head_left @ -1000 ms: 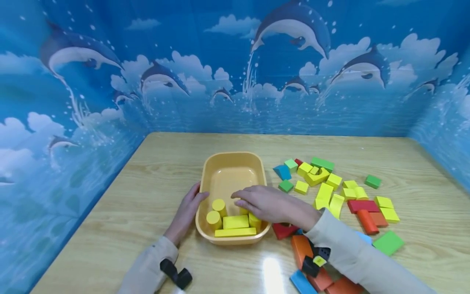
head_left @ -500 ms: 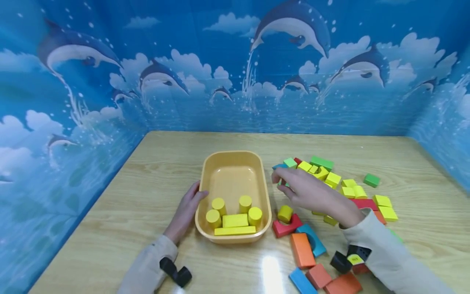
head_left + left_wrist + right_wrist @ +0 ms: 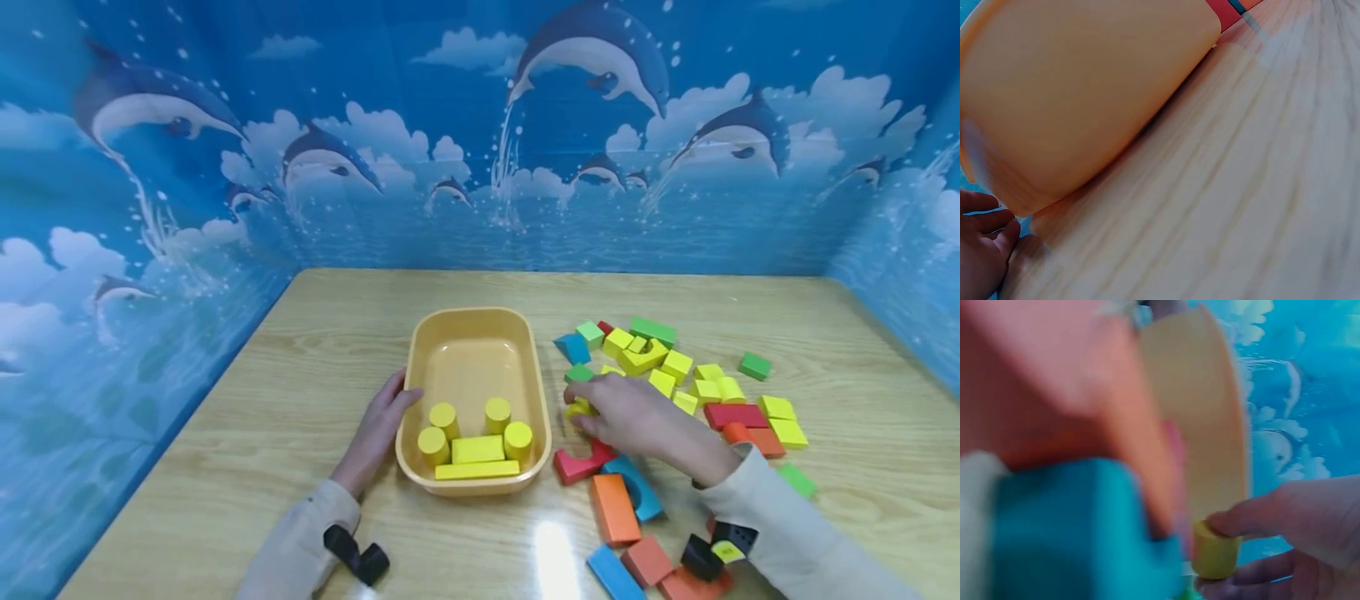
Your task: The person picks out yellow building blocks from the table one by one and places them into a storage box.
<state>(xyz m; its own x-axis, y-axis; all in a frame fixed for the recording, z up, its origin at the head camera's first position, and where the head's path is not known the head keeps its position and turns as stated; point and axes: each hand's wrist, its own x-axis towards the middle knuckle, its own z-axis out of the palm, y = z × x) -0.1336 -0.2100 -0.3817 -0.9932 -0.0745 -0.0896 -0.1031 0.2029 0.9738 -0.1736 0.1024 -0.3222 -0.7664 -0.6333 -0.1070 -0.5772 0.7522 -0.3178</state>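
A tan plastic tub stands on the table, with several yellow blocks grouped at its near end: upright cylinders, a rectangular block and a long bar. My left hand holds the tub's left side, thumb over the rim and fingers outside. Right of the tub, my right hand pinches a yellow cylinder between thumb and fingers; the right wrist view shows this closely. In the head view the hand partly covers that cylinder. Just below it lies a red arch block.
Loose blocks spread right of the tub: yellow ones, a green one and a red bar. Nearer me are a blue arch, an orange block and a blue block. A dolphin-printed backdrop borders the table.
My right hand has left the tub, uncovering the upright cylinders there, and moved right to the loose blocks. It now pinches a yellow cylinder that lay by the red arch. My left hand stays put.
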